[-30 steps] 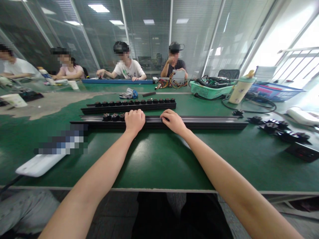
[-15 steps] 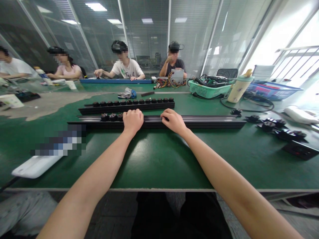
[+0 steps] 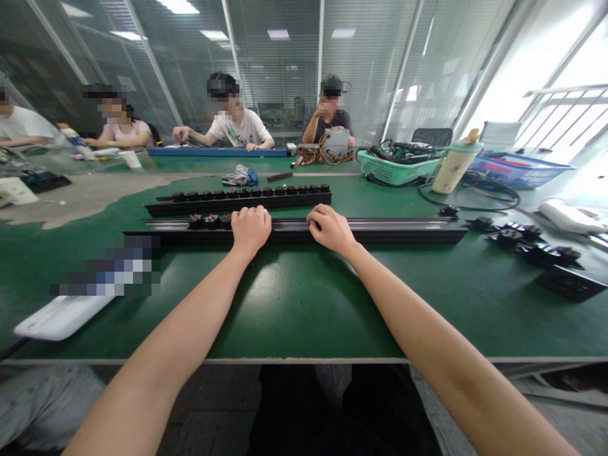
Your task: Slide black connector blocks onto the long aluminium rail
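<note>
looks like an electronics workshop in an office-type room tbh. big shared green worktable across the middle, with four people seated along the far side, upper left to top centre. there's a grey metal box with loose coloured wires near them, a green basket of cables upper right, and long black rails mid-frame. behind it all, glass partitions with blinds.

Open tabletop between forearms, black rail beyond
</note>
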Motion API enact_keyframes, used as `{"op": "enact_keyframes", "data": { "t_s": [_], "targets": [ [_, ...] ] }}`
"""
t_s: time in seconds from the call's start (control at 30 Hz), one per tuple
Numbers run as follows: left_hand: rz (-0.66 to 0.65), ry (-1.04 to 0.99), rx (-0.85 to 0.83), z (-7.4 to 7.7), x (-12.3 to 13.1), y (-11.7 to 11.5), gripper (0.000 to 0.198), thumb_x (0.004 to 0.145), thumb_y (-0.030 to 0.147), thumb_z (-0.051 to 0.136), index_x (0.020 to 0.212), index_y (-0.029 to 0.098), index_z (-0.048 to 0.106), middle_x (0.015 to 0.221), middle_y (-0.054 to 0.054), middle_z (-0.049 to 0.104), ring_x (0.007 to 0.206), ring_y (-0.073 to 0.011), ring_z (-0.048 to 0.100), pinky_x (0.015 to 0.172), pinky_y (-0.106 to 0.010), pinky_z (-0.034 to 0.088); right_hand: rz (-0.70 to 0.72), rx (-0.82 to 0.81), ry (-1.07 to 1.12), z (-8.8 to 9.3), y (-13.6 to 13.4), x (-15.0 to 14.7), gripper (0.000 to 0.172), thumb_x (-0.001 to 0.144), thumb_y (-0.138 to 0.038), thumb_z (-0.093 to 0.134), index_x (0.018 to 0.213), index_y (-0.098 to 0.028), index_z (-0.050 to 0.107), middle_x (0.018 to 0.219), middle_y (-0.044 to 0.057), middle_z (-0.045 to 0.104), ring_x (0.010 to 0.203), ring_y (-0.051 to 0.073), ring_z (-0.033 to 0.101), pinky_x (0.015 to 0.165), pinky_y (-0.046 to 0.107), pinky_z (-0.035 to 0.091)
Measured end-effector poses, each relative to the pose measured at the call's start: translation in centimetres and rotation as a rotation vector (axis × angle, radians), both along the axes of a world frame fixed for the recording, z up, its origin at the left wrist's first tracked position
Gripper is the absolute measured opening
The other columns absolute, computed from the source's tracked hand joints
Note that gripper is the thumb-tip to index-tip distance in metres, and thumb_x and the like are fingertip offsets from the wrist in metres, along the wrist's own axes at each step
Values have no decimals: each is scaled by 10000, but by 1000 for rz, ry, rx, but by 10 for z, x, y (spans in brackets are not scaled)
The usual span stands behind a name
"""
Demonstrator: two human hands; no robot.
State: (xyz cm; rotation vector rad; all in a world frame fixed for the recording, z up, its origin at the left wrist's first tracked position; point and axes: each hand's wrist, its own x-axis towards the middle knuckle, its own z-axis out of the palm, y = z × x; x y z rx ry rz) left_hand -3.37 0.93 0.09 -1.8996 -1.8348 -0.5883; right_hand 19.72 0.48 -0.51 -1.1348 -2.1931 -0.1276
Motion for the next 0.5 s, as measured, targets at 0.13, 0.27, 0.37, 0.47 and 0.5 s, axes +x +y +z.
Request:
{"op": "enact_keyframes", "data": {
  "t_s": [0.13, 0.27, 0.37, 0.47, 0.5],
  "targets": [
    [14, 18, 5, 0, 1, 0, 502, 1016, 293, 216, 1017, 133, 691, 1040, -200, 748, 1030, -349, 637, 868, -463, 381, -33, 35, -61, 0, -2, 0, 265, 969, -166, 436, 1018, -203, 694, 1136, 100, 649, 1085, 232, 555, 769, 314, 458],
    [22, 23, -1, 1, 1, 0, 500, 1015, 291, 218, 1021, 135, 692, 1033, -200, 750, 1023, -346, 639, 863, -458, 381, -81, 63, -84, 0, -3, -2, 272, 980, -167, 417, 1009, -193, 686, 1114, 107, 647, 1070, 235, 555, 771, 322, 444],
    [18, 20, -3, 2, 2, -1, 498, 1016, 287, 219, 1018, 131, 692, 1036, -202, 748, 1026, -350, 639, 861, -462, 380, -93, 68, -98, 0, -2, -3, 264, 980, -162, 422, 1000, -188, 685, 1099, 110, 646, 1043, 235, 552, 821, 330, 439],
    [13, 6, -4, 1, 2, -1, 489, 1017, 287, 227, 1013, 132, 691, 1037, -201, 746, 1035, -350, 637, 872, -462, 377, -99, 61, -107, 0, -1, -3, 271, 998, -175, 414, 1014, -189, 684, 1109, 112, 641, 1048, 235, 544, 817, 327, 435],
    [11, -1, -5, 1, 2, -1, 487, 1018, 287, 229, 1012, 132, 691, 1036, -201, 746, 1037, -350, 636, 875, -463, 375, -105, 56, -108, 0, -1, -3, 276, 1006, -180, 409, 1022, -189, 684, 1115, 112, 639, 1054, 235, 543, 805, 323, 435]
  ]
}}
